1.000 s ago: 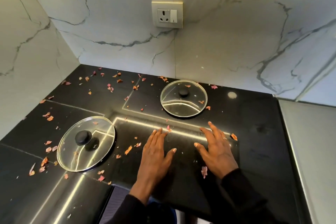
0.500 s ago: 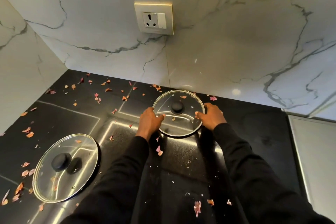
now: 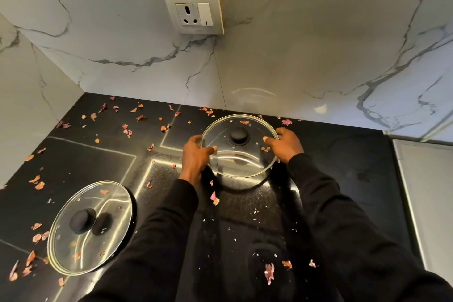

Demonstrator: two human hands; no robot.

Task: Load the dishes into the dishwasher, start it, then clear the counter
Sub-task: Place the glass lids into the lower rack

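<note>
A round glass lid (image 3: 239, 157) with a black knob is held near the back wall, tilted up off the black counter (image 3: 343, 167). My left hand (image 3: 196, 157) grips its left rim and my right hand (image 3: 285, 144) grips its right rim. A second glass lid (image 3: 90, 228) with a black knob lies flat on the counter at the front left, apart from both hands. Both arms are in black sleeves.
Dry pinkish peel flakes (image 3: 214, 198) are scattered over the counter, mostly at the left and back. Marble walls close the back and left, with a wall socket (image 3: 193, 11) above the held lid. A pale surface (image 3: 426, 203) borders the counter at the right.
Both hands left the counter's middle, reached back and took the far lid by its rim. It now tilts up off the counter. The view has moved closer.
</note>
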